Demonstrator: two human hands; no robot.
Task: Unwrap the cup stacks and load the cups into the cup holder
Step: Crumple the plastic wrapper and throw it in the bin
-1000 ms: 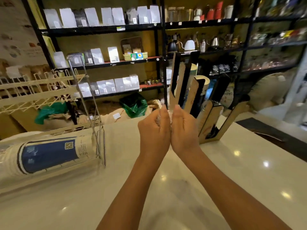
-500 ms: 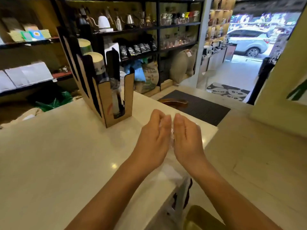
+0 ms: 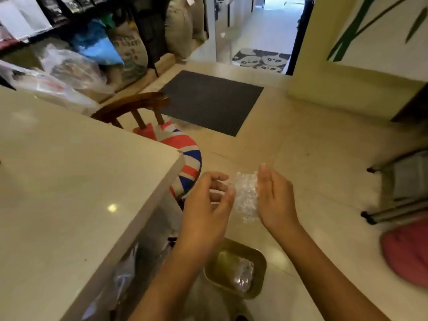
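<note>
A crumpled ball of clear plastic wrap (image 3: 246, 195) hangs between my two hands, off the counter's right edge. My left hand (image 3: 206, 205) has its fingers spread, the fingertips just at the wrap's left side. My right hand (image 3: 273, 198) is held flat and upright, its palm against the wrap's right side; neither hand's fingers close around it. Directly below stands a brass-coloured bin (image 3: 261, 274) with another crumpled piece of clear wrap (image 3: 242, 273) inside. The cup stacks and the cup holder are out of view.
The pale counter (image 3: 69, 181) fills the left. Behind its corner stands a wooden chair (image 3: 132, 107) with a flag-patterned cushion (image 3: 187, 147). A dark mat (image 3: 208, 100) lies on the floor, sacks and bags at the back left, a stool (image 3: 398, 186) and pink cushion (image 3: 407, 251) right.
My view swung right and down from the counter and cup holder to the floor bin. My hands, pressed together before, have parted, and the plastic wrap now shows between them.
</note>
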